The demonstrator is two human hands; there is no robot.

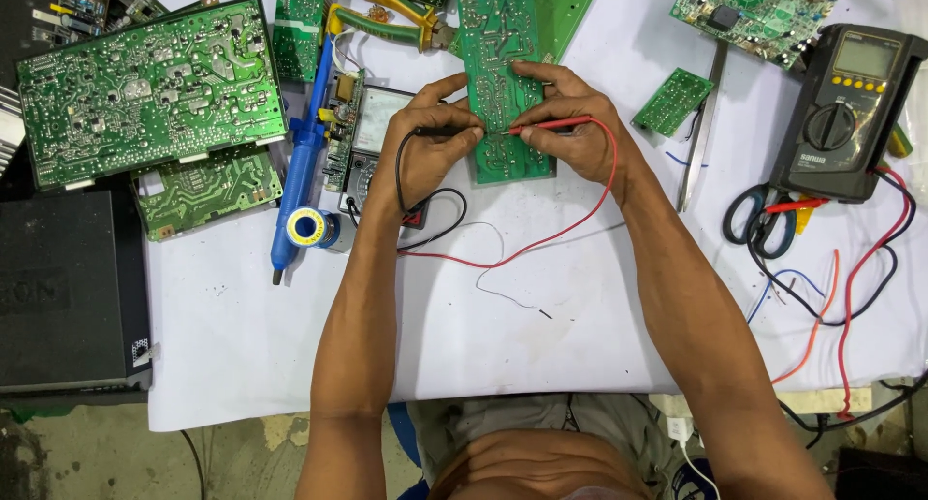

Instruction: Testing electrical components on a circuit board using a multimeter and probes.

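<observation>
A long green circuit board (498, 45) lies solder side up at the top middle of the white sheet. My left hand (427, 150) grips a black test probe (437, 132) whose tip touches the board's lower part. Opposite it, my right hand (572, 125) pinches a red test probe (551, 126), its tip on the same area. Black and red leads loop down from the probes across the sheet. An analogue meter (372, 125) lies partly under my left hand.
A large green board (145, 89) and a smaller one (203, 191) lie at left, above a black box (63, 292). A blue desoldering pump (300, 161), solder reel (309, 227), pliers (387, 21), scissors (759, 215), a dark multimeter (846, 113) and loose wires surround the board.
</observation>
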